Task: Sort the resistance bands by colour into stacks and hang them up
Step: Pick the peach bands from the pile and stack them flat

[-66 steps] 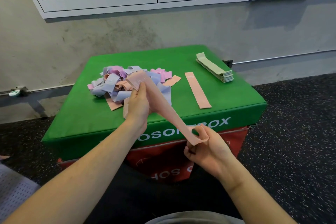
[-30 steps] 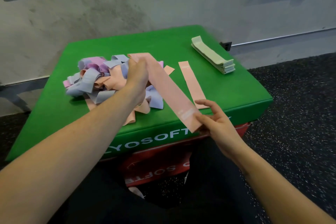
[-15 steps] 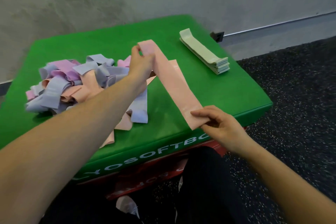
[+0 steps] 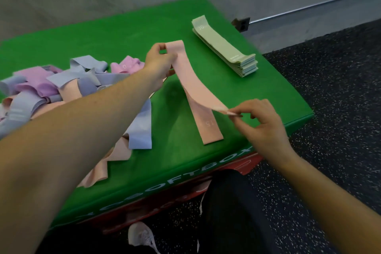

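Lowered since a moment ago, peach band (image 4: 192, 80), pinched by left hand (image 4: 158, 60) and right hand (image 4: 259, 117), hangs over peach band on box (image 4: 208, 123), apparently starting that stack, I judge.

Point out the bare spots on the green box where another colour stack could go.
Bare green box shows along the far edge behind the tangled pile, and in the strip between the peach band held by both hands and the green stack. The near right corner past the right hand is narrow. The left side is crowded.

Matt cloth bands (image 4: 193, 80), speckled rubbery floor (image 4: 338, 93)
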`<move>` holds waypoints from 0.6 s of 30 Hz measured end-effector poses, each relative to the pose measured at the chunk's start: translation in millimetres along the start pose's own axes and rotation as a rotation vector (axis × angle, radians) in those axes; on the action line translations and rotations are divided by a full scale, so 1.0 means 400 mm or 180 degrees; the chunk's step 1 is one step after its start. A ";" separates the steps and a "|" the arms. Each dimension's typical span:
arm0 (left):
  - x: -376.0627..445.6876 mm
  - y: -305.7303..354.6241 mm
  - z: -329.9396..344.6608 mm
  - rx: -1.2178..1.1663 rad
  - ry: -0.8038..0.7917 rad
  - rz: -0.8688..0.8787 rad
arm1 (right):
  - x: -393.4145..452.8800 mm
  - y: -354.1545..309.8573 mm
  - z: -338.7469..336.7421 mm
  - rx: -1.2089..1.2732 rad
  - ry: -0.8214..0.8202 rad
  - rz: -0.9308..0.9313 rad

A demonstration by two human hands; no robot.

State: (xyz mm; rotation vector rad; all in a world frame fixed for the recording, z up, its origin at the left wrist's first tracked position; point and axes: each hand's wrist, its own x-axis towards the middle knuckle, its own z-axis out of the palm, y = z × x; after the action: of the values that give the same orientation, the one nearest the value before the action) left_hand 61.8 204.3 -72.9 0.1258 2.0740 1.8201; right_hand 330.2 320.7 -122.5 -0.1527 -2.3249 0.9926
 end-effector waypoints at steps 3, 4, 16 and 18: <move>0.040 -0.013 0.012 0.0173 0.0047 -0.0068 | 0.001 0.028 0.021 -0.0673 -0.0371 -0.0749; 0.051 -0.018 0.017 0.0270 0.0034 -0.0068 | 0.002 0.036 0.028 -0.0811 -0.0528 -0.0935; 0.118 -0.074 0.026 0.1436 -0.0177 0.0421 | -0.007 0.083 0.054 -0.0740 -0.1246 -0.1205; 0.122 -0.071 0.029 0.1365 -0.0237 0.0457 | -0.010 0.089 0.055 -0.0715 -0.1198 -0.1306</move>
State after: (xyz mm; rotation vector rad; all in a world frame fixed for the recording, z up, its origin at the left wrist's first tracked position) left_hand 25.7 225.9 -112.1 0.4582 2.4220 1.3902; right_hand 316.5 331.1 -160.8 0.4436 -2.6517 0.5901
